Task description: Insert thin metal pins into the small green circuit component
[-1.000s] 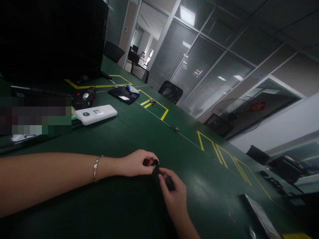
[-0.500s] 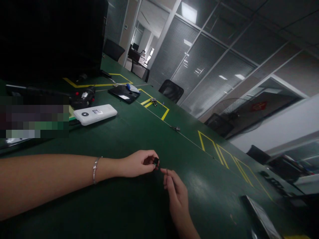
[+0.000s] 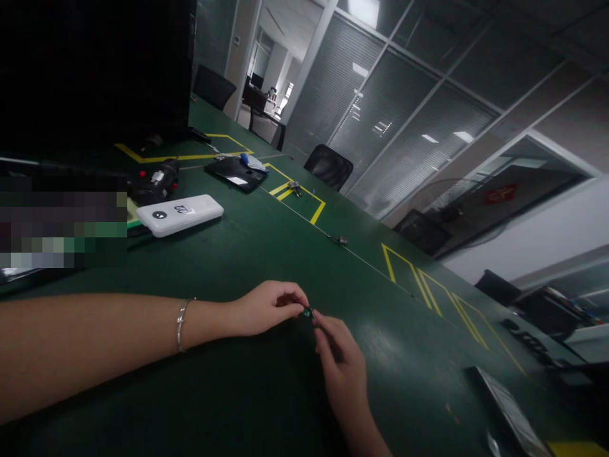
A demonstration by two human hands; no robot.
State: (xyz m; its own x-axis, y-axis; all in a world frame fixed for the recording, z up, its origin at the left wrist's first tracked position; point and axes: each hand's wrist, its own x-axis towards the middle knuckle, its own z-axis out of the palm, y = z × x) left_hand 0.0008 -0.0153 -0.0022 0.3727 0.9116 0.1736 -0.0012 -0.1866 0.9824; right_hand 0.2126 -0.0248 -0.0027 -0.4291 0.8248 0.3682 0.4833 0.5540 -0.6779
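Note:
A small dark piece with a green part [image 3: 307,313] is pinched between the thumb and fingers of my left hand [image 3: 264,309], just over the table. It is too small to name. My right hand [image 3: 343,355] has its thumb and index finger drawn together right beside the piece, with the fingertips meeting its right side. Whether a thin bit sits in that pinch I cannot make out. A silver bracelet [image 3: 181,325] circles my left wrist. Both hands are above the dark green tabletop [image 3: 266,381].
Farther left lie a white power bank [image 3: 185,214], a black drill-like tool [image 3: 159,181] and a black flat pouch [image 3: 233,174]. Small metal parts [image 3: 295,188] rest beyond, near yellow tape. A dark-screened device [image 3: 509,412] lies at lower right. A large black screen [image 3: 95,70] stands at left.
My hands have come together: the right fingertips, apart from the small piece before, now meet it. A thin bit visible at my right fingers earlier is no longer distinct. The view has shifted slightly.

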